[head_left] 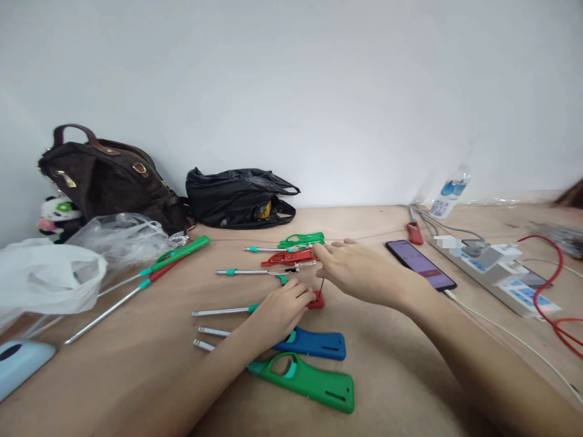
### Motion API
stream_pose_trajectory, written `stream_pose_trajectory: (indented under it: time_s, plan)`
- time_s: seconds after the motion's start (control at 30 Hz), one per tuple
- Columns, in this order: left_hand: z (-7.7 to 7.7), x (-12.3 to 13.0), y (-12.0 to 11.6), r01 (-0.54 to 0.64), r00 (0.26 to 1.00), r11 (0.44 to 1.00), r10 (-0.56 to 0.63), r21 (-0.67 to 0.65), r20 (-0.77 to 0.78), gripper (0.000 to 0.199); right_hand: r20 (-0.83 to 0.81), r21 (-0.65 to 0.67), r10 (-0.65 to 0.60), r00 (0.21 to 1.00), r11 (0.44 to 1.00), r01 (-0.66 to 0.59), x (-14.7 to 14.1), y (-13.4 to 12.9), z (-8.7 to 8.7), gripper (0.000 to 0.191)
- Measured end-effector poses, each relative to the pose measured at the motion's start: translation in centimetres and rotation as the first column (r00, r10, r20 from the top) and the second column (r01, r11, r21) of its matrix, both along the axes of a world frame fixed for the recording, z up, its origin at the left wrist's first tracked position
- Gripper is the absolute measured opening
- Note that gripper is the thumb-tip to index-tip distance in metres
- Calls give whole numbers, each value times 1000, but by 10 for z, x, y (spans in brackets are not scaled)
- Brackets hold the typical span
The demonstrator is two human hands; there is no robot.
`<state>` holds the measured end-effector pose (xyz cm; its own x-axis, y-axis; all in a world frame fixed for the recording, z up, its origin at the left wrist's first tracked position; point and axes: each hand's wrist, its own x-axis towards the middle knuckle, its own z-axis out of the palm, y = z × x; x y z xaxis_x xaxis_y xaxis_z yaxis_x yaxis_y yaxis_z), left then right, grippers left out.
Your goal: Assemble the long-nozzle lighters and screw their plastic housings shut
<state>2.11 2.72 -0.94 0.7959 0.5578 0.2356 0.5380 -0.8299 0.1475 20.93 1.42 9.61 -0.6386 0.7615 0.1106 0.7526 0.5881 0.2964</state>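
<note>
My left hand (pixel 279 311) is closed over a red long-nosed lighter (pixel 317 300), holding it down on the table; its metal barrel sticks out to the left. In my closed right hand (pixel 359 270) is a screwdriver (pixel 322 286). Only its thin shaft shows, pointing down to the end of the red handle; my fingers hide the grip. Nearer to me, a blue lighter (pixel 322 344) and a green lighter (pixel 321 385) lie side by side, partly under my left forearm. Beyond my hands are a green handle shell (pixel 304 238), a red handle shell (pixel 286 259) and loose barrels with inner parts (pixel 248 272).
More lighters (pixel 175 255) lie at left beside clear plastic bags (pixel 122 237). A black bag (pixel 232 197) and a dark backpack (pixel 109 176) stand against the wall. To the right are a phone (pixel 419 264), a power strip (pixel 492 276), cables and a bottle (pixel 450 191).
</note>
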Motion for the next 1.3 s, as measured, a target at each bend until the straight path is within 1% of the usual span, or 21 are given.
stream_pose_trajectory:
  time_s: [0.03, 0.1, 0.23, 0.3, 0.37, 0.43, 0.5, 0.6, 0.67, 0.73, 0.83, 0.9, 0.97, 1.03, 1.1, 1.17, 1.3]
  plan:
    - [0, 0, 0, -2, 1000, 1000, 2, 1, -1, 20, -23, -3, 25, 999, 1000, -25, 1, -1, -1, 16]
    - [-1, 0, 0, -6, 1000, 1000, 7, 5, -7, 20, -18, -4, 19, 1000, 1000, -19, 1, 1, -2, 19]
    - [-1, 0, 0, -8, 1000, 1000, 8, 3, -16, 21, 92, 27, -84, 992, 996, 82, -4, 8, -3, 16]
    - [0, 0, 0, -4, 1000, 1000, 4, 1, -16, 21, 99, 14, -51, 994, 999, 49, -3, 9, -3, 17]
    - [0, 0, 0, -4, 1000, 1000, 4, 4, -21, 21, 56, 4, 20, 998, 1000, -20, 1, 5, -4, 14]
    - [0, 0, 0, -5, 1000, 1000, 6, 12, -24, 21, -4, -3, 48, 999, 999, -48, 4, 2, -4, 14]
    - [0, 0, 0, -6, 1000, 1000, 6, 23, -24, 21, -19, -10, 17, 1000, 1000, -17, 3, 0, -5, 19]
    - [0, 0, 0, -10, 1000, 1000, 10, 14, -29, 21, 35, 45, -58, 998, 997, 56, -5, 5, -6, 13]
    - [0, 0, 0, -20, 999, 1000, 20, -1, -33, 21, 70, 76, -84, 994, 994, 78, -9, 9, -7, 12]
    - [0, 0, 0, -22, 999, 1000, 22, -8, -28, 21, 76, 73, -49, 996, 996, 44, -7, 11, -7, 13]
    - [-1, -1, 0, -9, 1000, 1000, 9, -3, -16, 22, 27, 33, 22, 999, 999, -23, 1, 6, -6, 12]
    - [-1, -1, 0, -6, 1000, 1000, 6, -6, -9, 21, -5, -20, -4, 1000, 1000, 3, 4, 2, -4, 16]
    - [-1, -1, -1, -11, 1000, 1000, 11, -12, -7, 21, 6, -37, -59, 998, 998, 59, 2, 1, -2, 19]
    - [0, -1, -1, -18, 1000, 1000, 18, -18, -10, 22, 48, 5, -104, 993, 995, 104, -3, 2, 1, 18]
    - [0, 0, -1, -21, 1000, 1000, 20, -20, -7, 22, 94, 43, -126, 987, 991, 123, -8, 4, 2, 19]
    - [-1, 0, -1, -12, 1000, 1000, 12, -14, 8, 21, 115, 43, -98, 989, 995, 93, -9, 4, 1, 21]
    - [-3, -1, 0, -7, 1000, 1000, 7, -7, 11, 21, 64, -10, 45, 997, 999, -45, 0, -1, -1, 16]
